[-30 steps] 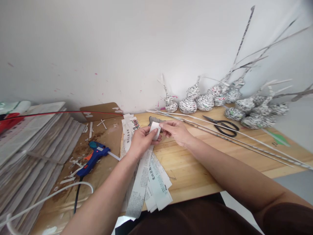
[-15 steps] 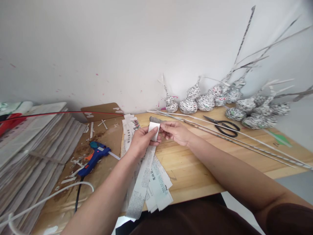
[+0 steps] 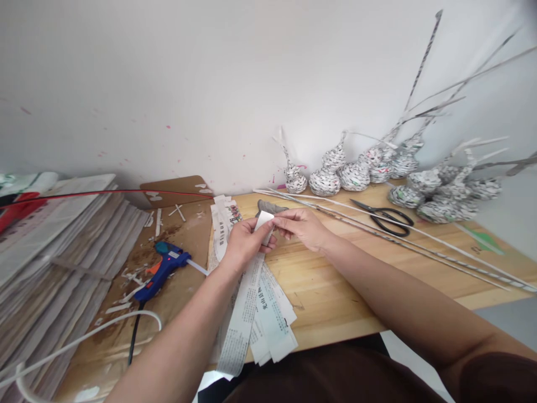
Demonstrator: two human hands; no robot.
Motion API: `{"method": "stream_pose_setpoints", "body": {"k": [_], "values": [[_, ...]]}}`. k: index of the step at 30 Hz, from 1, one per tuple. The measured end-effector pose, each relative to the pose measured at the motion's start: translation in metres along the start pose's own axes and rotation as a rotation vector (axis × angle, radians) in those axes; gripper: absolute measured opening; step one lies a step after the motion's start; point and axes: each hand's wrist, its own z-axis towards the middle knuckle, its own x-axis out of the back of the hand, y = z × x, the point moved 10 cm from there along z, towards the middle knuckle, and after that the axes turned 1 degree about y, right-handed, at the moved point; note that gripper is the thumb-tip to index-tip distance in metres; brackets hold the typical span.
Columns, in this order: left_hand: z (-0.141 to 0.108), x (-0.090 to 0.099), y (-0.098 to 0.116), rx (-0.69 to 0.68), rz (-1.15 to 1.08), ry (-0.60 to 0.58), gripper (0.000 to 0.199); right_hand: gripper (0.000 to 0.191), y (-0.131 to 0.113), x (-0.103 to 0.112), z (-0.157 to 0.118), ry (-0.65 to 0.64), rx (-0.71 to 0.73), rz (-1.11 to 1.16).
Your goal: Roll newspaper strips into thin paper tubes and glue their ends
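Observation:
A long printed newspaper strip [image 3: 243,313] runs from the near table edge up into my left hand [image 3: 247,240], which is closed round it with the thumb on top. The strip's white upper end sticks out above that thumb. My right hand [image 3: 300,226] pinches at the corner of this end, fingertips touching the paper. More newspaper strips [image 3: 272,319] lie fanned beneath and beside the held one. Just behind my fingers rests a grey crumpled cloth-like piece [image 3: 268,208], partly hidden by the hands.
A blue glue gun [image 3: 161,271] lies left among paper scraps, near a tall newspaper stack [image 3: 71,252]. Black scissors [image 3: 386,218] and long thin paper rods [image 3: 403,240] lie at right. Several woven paper gourd shapes [image 3: 325,181] stand along the wall.
The strip's upper end has tilted slightly, and my right fingertips have come onto its corner. My left hand keeps its grip; the view has shifted a little.

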Motion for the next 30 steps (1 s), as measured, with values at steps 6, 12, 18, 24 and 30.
{"method": "stream_pose_setpoints", "body": {"k": [6,12,18,24,30], "values": [[-0.001,-0.003,0.002,-0.025,0.011,-0.026,0.038,0.029,0.000,0.003,0.000,0.035,0.013,-0.018],[-0.002,-0.007,0.002,-0.007,-0.034,-0.045,0.040,0.028,0.001,0.006,-0.001,0.081,-0.021,-0.001],[-0.003,-0.007,0.001,0.011,-0.025,-0.028,0.039,0.027,0.000,0.004,-0.001,0.102,-0.036,0.036],[-0.001,-0.008,0.001,-0.038,0.003,-0.021,0.037,0.027,0.001,0.006,-0.001,0.165,-0.022,0.090],[-0.001,-0.014,-0.005,-0.031,0.016,-0.042,0.035,0.031,0.008,0.010,-0.004,0.245,-0.058,0.127]]}}
